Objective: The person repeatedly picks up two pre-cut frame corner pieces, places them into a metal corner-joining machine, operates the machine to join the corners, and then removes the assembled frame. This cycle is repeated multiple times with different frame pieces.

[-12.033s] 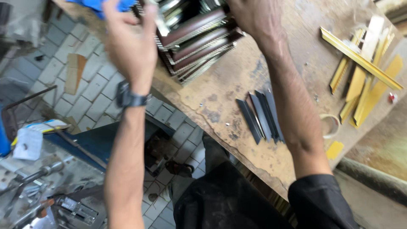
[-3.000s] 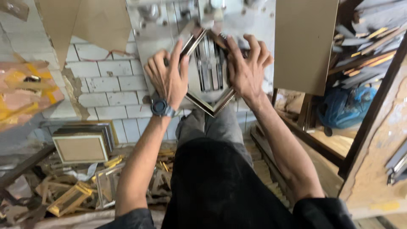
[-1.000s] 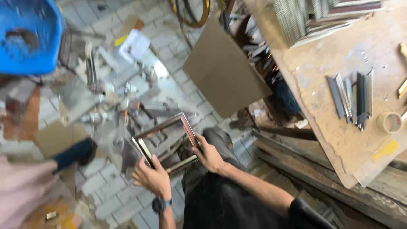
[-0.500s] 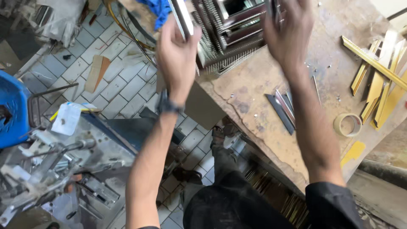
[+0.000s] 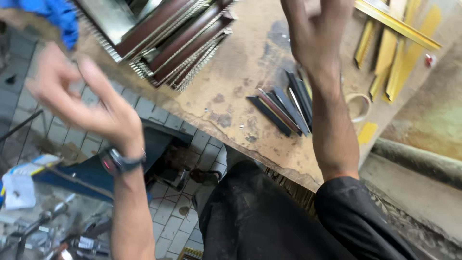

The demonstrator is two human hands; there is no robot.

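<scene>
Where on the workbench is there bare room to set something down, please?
The widest bare patch of the workbench lies between the stacked frames and the dark moulding strips. A narrow strip runs along the near edge below those strips. The far right is crowded with yellow mouldings and a tape roll. Both hands, left hand and right hand, hover empty.

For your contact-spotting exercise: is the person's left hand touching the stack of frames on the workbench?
Apart. The head view shows the left hand open beside the workbench, floor tiles visible between it and the stack of frames.
</scene>
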